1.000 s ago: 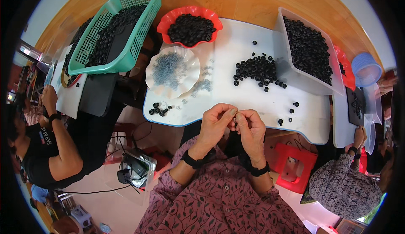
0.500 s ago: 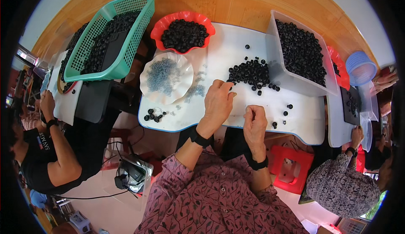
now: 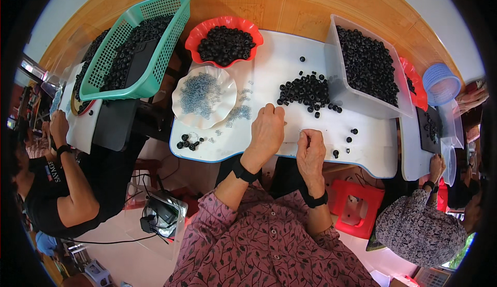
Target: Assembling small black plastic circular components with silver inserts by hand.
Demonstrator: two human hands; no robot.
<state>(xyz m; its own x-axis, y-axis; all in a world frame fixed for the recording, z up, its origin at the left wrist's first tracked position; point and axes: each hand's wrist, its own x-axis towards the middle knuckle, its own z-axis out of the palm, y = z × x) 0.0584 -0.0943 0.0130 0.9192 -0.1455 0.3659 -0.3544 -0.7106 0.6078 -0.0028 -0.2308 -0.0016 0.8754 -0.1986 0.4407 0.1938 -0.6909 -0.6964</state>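
Note:
My left hand [image 3: 267, 132] is just in front of a heap of small round black plastic parts [image 3: 305, 91], its fingers curled together. My right hand [image 3: 311, 151] is beside it at the table's near edge, thumb pressed to the index finger. Whatever either hand holds is hidden or too small to make out. Left of my left hand, a white wavy-rimmed dish [image 3: 225, 104] holds tiny clear pieces, and more clear pieces [image 3: 238, 114] lie scattered beside it. Several loose black parts [image 3: 335, 153] lie to the right of my right hand.
Black parts fill a red bowl [image 3: 258, 36], a clear plastic bin [image 3: 367, 105] and a green basket [image 3: 155, 74]. A few black pieces [image 3: 189, 144] sit at the white table's [image 3: 279, 43] left front. People work on both sides; a red stool [image 3: 357, 227] stands below.
My left hand has drawn back slightly from the black heap toward me, and its fingers have curled in. My right hand has hardly moved.

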